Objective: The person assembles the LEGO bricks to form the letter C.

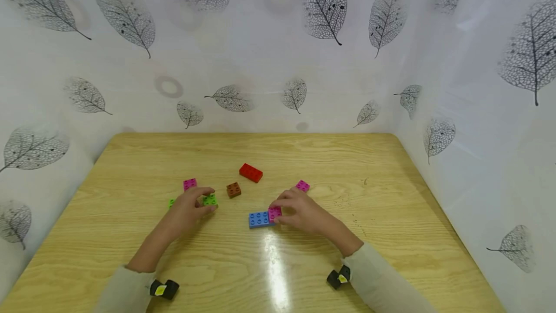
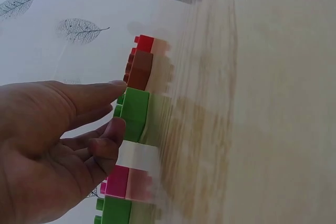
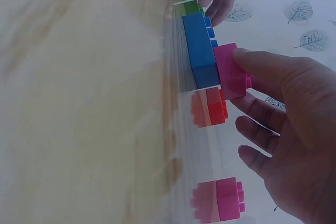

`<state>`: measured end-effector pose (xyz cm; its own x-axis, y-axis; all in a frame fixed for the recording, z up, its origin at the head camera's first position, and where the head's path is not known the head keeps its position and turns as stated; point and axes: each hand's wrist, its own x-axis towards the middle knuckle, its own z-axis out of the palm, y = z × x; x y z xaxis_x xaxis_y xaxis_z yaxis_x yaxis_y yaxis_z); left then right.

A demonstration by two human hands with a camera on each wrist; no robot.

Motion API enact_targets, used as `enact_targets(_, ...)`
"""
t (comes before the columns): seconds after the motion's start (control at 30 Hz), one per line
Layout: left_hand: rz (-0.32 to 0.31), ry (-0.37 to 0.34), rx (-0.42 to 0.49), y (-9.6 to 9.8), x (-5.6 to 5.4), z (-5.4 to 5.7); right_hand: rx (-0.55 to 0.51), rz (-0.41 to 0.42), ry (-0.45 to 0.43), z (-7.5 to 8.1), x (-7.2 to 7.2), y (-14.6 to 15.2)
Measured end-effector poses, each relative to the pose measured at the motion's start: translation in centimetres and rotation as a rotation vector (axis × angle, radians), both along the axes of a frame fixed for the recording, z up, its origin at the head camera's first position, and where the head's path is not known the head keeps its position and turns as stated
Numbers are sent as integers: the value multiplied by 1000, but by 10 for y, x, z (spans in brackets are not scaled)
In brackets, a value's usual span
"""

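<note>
My right hand [image 1: 299,210] pinches a small pink brick [image 3: 231,71] between thumb and fingers. That brick sits on the right end of a longer blue brick [image 1: 258,219], which lies on the table. On the left, my left hand [image 1: 187,209] has thumb and fingertips at opposite sides of a small green brick [image 1: 210,200], whose studs face up. In the left wrist view the fingertips lie right at the studded side of this green brick [image 2: 134,113]. Another green brick [image 1: 171,203] is mostly hidden behind the left hand.
A brown brick [image 1: 233,190] and a longer red brick [image 1: 251,173] lie farther back between the hands. One pink brick [image 1: 189,184] is beyond the left hand, another pink brick [image 1: 303,186] beyond the right. Leaf-printed white sheeting [image 1: 260,62] borders the wooden table [image 1: 347,158].
</note>
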<state>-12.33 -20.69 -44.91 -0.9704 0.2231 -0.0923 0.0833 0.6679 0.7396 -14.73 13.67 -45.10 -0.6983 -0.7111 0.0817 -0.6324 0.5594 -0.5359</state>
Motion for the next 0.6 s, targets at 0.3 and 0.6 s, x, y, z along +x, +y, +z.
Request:
enact_targets(0.3,10,31,-60,-1,0,-6,-1,-9,-16,0,0,1)
enact_targets(0.6,4,43,-51,-1,1,-6,9,-15,-36,-2,-1,1)
